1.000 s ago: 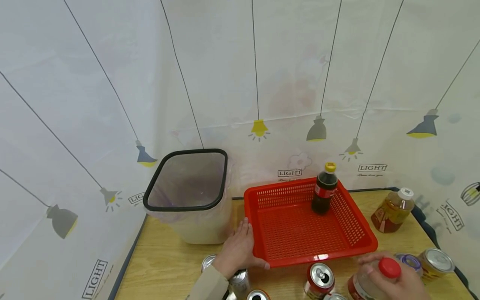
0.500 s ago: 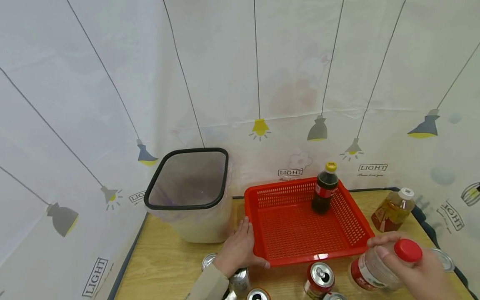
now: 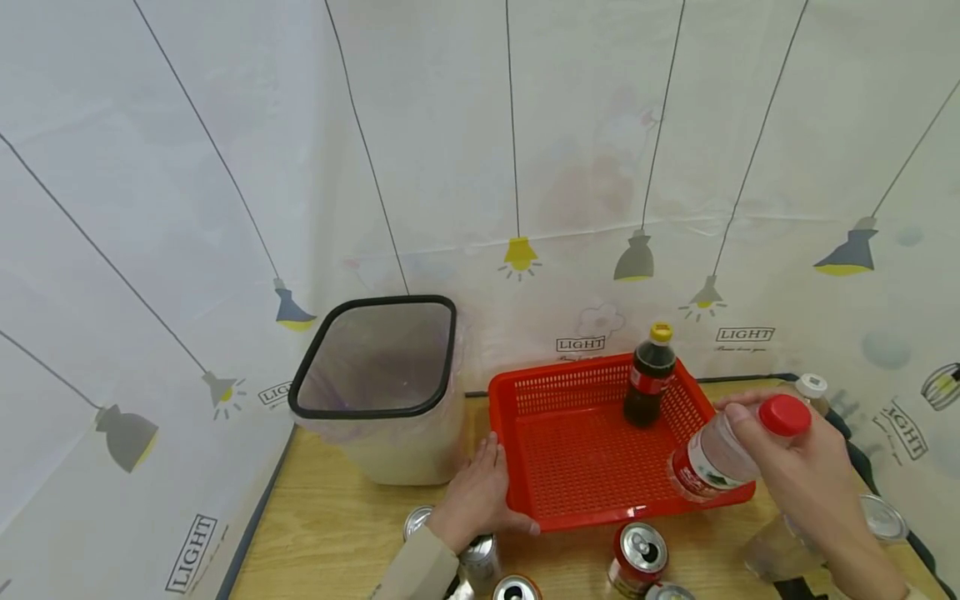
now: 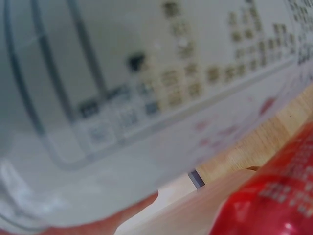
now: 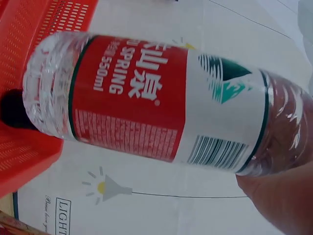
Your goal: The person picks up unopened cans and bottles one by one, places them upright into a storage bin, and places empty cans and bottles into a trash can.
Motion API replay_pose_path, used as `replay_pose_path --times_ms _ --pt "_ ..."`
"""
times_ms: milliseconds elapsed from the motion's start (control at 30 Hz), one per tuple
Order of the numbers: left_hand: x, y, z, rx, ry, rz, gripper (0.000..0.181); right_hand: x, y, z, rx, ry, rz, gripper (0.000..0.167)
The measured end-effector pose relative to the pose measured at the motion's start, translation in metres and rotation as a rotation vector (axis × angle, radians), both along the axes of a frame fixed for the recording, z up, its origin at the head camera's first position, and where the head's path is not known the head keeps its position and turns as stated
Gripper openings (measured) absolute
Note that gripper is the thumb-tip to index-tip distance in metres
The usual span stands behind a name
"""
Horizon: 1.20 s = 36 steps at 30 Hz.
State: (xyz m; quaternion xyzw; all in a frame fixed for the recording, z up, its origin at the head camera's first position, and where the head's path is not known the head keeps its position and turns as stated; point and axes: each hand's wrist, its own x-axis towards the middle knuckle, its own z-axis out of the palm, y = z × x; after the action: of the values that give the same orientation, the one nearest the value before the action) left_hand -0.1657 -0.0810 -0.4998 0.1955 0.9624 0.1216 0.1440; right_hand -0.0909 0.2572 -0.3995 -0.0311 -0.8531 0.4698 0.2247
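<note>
My right hand (image 3: 810, 475) grips a clear bottle (image 3: 716, 458) with a red cap and a red and white label, tilted over the right front corner of the red basket (image 3: 525, 492). In the right wrist view the bottle (image 5: 132, 98) spans the picture, with fingers round its cap end. My left hand (image 3: 476, 500) rests with fingers extended against the basket's left side. A dark cola bottle (image 3: 649, 383) with a yellow cap stands inside the basket. A silver can (image 4: 122, 98) fills most of the left wrist view.
A black-rimmed bin (image 3: 450, 358) stands left of the basket. Near the front are a red can (image 3: 639, 560), an orange-rimmed can (image 3: 516, 588) and silver cans (image 3: 480, 562). To the right are a white-capped bottle (image 3: 812, 386), a clear container (image 3: 780, 550) and another can (image 3: 883, 518).
My right hand has lifted the red-capped bottle from beside the basket's front and carried it up and left over the corner. My left hand has stayed at the basket.
</note>
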Motion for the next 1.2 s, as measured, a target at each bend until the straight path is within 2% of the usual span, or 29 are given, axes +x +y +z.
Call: replay_pose_path --times_ms 267,433,600,767,933,1067,1200 --pt "-0.003 0.002 0.000 -0.002 -0.005 0.012 0.130 -0.041 -0.009 -0.014 -0.082 -0.010 -0.042 0.033" --pt "-0.006 0.003 0.001 0.004 -0.013 0.014 0.129 -0.066 -0.008 -0.030 -0.101 -0.045 -0.083 0.038" --pt "-0.008 0.003 0.002 -0.016 0.020 0.000 0.129 -0.088 -0.003 -0.049 -0.114 -0.110 -0.072 0.046" --pt "-0.009 0.005 0.004 -0.021 0.015 0.011 0.129 -0.108 -0.001 -0.065 -0.080 -0.116 -0.075 0.048" --pt "-0.011 0.006 0.004 -0.024 0.014 0.021 0.130 -0.123 -0.002 -0.076 -0.084 -0.147 -0.084 0.049" --pt "-0.012 0.007 0.003 -0.035 0.014 0.014 0.130 -0.129 -0.004 -0.082 -0.107 -0.191 -0.091 0.049" --pt "-0.012 0.007 0.002 -0.034 0.014 0.011 0.130 -0.135 -0.005 -0.090 -0.120 -0.190 -0.117 0.046"
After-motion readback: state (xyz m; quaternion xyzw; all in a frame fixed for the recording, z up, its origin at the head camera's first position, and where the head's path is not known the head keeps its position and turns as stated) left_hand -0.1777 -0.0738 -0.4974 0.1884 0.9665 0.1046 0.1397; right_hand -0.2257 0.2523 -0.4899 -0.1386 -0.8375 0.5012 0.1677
